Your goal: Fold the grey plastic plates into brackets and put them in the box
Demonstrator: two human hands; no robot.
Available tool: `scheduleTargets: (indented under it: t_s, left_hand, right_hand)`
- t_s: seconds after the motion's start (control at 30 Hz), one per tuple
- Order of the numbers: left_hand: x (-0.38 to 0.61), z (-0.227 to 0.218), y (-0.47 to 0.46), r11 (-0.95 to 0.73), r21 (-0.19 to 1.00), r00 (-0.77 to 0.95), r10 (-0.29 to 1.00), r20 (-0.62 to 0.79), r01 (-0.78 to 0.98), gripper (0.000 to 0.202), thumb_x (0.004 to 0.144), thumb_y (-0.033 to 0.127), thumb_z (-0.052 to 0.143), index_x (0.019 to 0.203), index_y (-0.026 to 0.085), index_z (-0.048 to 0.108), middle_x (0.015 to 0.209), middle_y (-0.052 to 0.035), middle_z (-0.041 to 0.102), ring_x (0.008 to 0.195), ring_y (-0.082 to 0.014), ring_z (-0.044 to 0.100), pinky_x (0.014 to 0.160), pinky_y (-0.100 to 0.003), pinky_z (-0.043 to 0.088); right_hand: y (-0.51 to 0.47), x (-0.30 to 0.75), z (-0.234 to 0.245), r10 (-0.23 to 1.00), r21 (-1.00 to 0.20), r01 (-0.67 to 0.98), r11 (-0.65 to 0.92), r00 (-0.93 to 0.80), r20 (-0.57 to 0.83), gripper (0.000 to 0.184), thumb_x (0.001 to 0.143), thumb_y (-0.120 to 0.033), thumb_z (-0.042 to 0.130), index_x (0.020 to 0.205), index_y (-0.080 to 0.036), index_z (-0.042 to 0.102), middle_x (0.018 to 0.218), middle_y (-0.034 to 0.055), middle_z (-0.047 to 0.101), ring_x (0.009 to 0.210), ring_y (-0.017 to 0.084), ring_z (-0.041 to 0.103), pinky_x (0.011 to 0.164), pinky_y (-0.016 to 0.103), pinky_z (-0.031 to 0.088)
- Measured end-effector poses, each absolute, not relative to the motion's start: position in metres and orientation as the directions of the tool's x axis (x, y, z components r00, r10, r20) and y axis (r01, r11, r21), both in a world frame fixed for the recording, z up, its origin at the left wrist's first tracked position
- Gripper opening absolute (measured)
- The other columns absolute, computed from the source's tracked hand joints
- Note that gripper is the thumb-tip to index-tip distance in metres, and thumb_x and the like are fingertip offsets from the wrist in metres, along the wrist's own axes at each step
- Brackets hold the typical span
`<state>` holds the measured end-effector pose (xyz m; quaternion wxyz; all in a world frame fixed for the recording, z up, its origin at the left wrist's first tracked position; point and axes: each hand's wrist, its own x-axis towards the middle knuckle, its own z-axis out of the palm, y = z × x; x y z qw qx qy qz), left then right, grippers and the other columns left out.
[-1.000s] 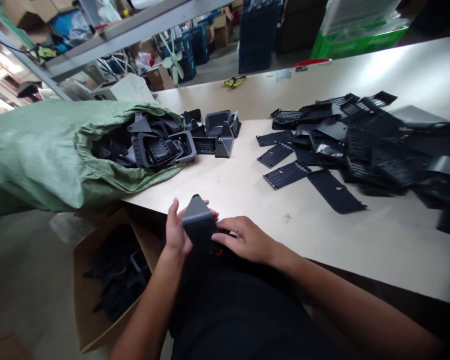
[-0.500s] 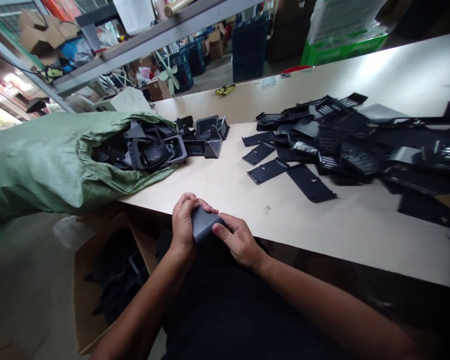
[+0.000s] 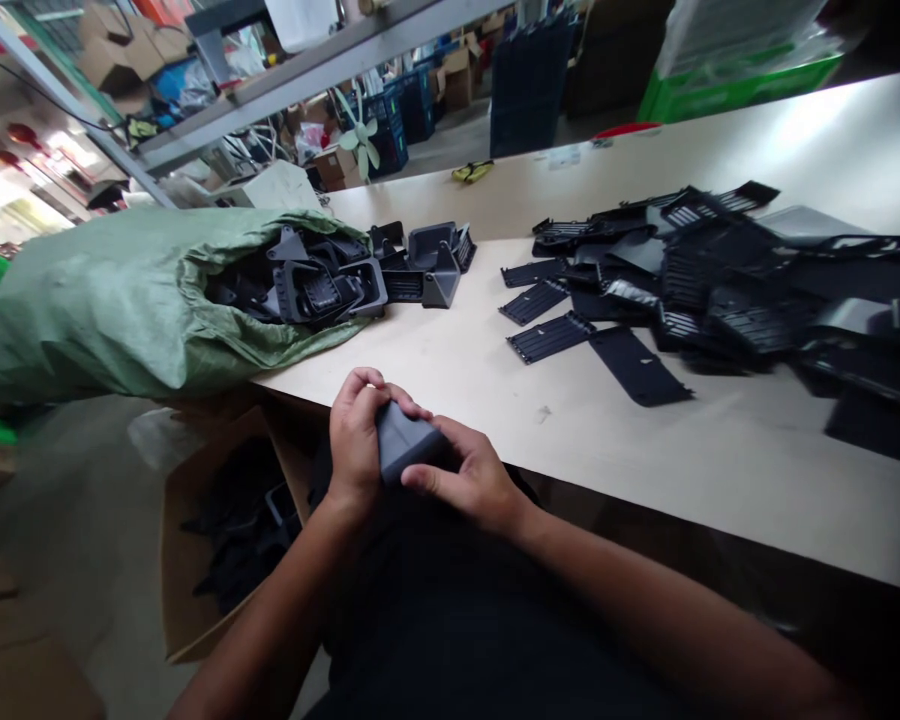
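Observation:
Both my left hand (image 3: pixel 356 440) and my right hand (image 3: pixel 465 482) grip a dark grey moulded plastic part (image 3: pixel 405 440) just off the near edge of the cream table (image 3: pixel 450 370). Its lower end is hidden behind my fingers and against my dark clothing. Beyond my hands, a green woven sack (image 3: pixel 112 310) lies on its side with black plastic housings (image 3: pixel 315 290) spilling from its mouth. Similar grey housings (image 3: pixel 431 260) stand just past the sack's mouth. To the right lie a heap of black plastic parts (image 3: pixel 727 280) and several slotted black strips (image 3: pixel 547 336).
An open cardboard box (image 3: pixel 210 560) holding black parts stands on the floor below the table's near edge, left of my body. Past the table are a small yellow item (image 3: pixel 472 172), metal shelving, blue crates, and a green crate.
The grey part has tipped from upright to a flatter, sideways position between my hands. My fingers have shifted around it, and the view has swung slightly.

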<state>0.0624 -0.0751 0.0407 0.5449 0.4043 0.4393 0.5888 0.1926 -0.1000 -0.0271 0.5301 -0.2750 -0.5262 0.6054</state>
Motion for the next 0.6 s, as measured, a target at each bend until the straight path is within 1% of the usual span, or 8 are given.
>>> scheduleTargets:
  t_s: [0.07, 0.13, 0.2, 0.27, 0.33, 0.47, 0.53, 0.6]
  left_hand:
    - [0.053, 0.040, -0.068, -0.005, 0.941, -0.143, 0.989, -0.046, -0.339, 0.022, 0.080, 0.018, 0.060, 0.098, 0.025, 0.049, 0.063, 0.0059, 0.065, 0.065, -0.0196, 0.070, 0.075, -0.035, 0.059]
    - [0.044, 0.037, -0.059, 0.020, 0.905, -0.202, 0.972, -0.117, -0.425, 0.028, 0.079, 0.017, 0.062, 0.104, 0.024, 0.050, 0.061, 0.0071, 0.063, 0.064, -0.0185, 0.069, 0.075, -0.035, 0.059]
    - [0.035, 0.033, -0.051, 0.068, 0.855, -0.234, 0.948, -0.216, -0.515, 0.030, 0.077, 0.014, 0.061, 0.104, 0.022, 0.051, 0.059, 0.0077, 0.060, 0.061, -0.0162, 0.066, 0.076, -0.033, 0.059]
    - [0.028, 0.026, -0.044, 0.142, 0.810, -0.220, 0.923, -0.317, -0.569, 0.030, 0.073, 0.012, 0.059, 0.101, 0.019, 0.054, 0.059, 0.0063, 0.059, 0.059, -0.0154, 0.064, 0.073, -0.030, 0.058]
    - [0.020, 0.015, -0.042, 0.203, 0.818, -0.208, 0.909, -0.362, -0.538, 0.030, 0.071, 0.016, 0.061, 0.100, 0.017, 0.060, 0.061, 0.0032, 0.063, 0.058, -0.0158, 0.064, 0.065, -0.027, 0.054]
    - [0.001, -0.014, -0.047, 0.172, 0.904, -0.265, 0.920, -0.289, -0.390, 0.025, 0.072, 0.031, 0.074, 0.089, 0.013, 0.072, 0.070, -0.0009, 0.070, 0.060, -0.0134, 0.062, 0.058, -0.022, 0.049]
    - [-0.011, -0.026, -0.054, 0.209, 0.900, -0.209, 0.929, -0.305, -0.382, 0.027, 0.074, 0.038, 0.078, 0.081, 0.013, 0.072, 0.070, -0.0016, 0.071, 0.062, -0.0143, 0.064, 0.059, -0.024, 0.052]
    - [-0.024, -0.036, -0.062, 0.320, 0.868, -0.072, 0.925, -0.372, -0.379, 0.035, 0.081, 0.048, 0.077, 0.078, 0.013, 0.073, 0.062, -0.0020, 0.068, 0.055, -0.0167, 0.063, 0.055, -0.028, 0.054]
  right_hand:
    - [-0.092, 0.193, -0.022, 0.916, -0.944, -0.320, 0.086, -0.348, 0.202, 0.043, 0.079, -0.049, 0.090, 0.103, -0.018, 0.073, 0.096, 0.0035, 0.067, 0.091, 0.021, 0.062, 0.079, 0.030, 0.052]
    - [-0.084, 0.197, -0.020, 0.885, -0.960, -0.275, 0.043, -0.435, 0.164, 0.041, 0.087, -0.053, 0.082, 0.108, -0.018, 0.074, 0.099, 0.0049, 0.069, 0.091, 0.021, 0.064, 0.073, 0.029, 0.053]
    - [-0.077, 0.202, -0.021, 0.846, -0.975, -0.218, 0.034, -0.513, 0.145, 0.039, 0.097, -0.054, 0.069, 0.112, -0.019, 0.075, 0.102, 0.0058, 0.071, 0.090, 0.021, 0.065, 0.072, 0.029, 0.054]
    - [-0.071, 0.207, -0.023, 0.822, -0.983, -0.171, 0.072, -0.548, 0.156, 0.037, 0.102, -0.051, 0.062, 0.107, -0.018, 0.077, 0.099, 0.0054, 0.072, 0.089, 0.021, 0.065, 0.075, 0.030, 0.052]
    - [-0.064, 0.209, -0.024, 0.811, -0.984, -0.147, 0.101, -0.561, 0.167, 0.038, 0.103, -0.050, 0.061, 0.093, -0.016, 0.075, 0.091, 0.0039, 0.071, 0.084, 0.019, 0.063, 0.074, 0.028, 0.049]
    - [-0.044, 0.207, -0.025, 0.829, -0.994, -0.111, 0.014, -0.554, 0.073, 0.051, 0.100, -0.057, 0.061, 0.069, -0.016, 0.059, 0.067, -0.0017, 0.051, 0.064, 0.012, 0.046, 0.058, 0.025, 0.036]
    - [-0.031, 0.203, -0.026, 0.840, -0.996, -0.071, -0.050, -0.543, -0.003, 0.055, 0.097, -0.062, 0.063, 0.067, -0.017, 0.055, 0.064, -0.0031, 0.046, 0.060, 0.011, 0.041, 0.054, 0.024, 0.032]
    - [-0.019, 0.196, -0.030, 0.814, -0.990, -0.027, -0.141, -0.573, -0.101, 0.056, 0.093, -0.068, 0.065, 0.070, -0.017, 0.058, 0.063, -0.0027, 0.050, 0.058, 0.011, 0.042, 0.052, 0.023, 0.032]
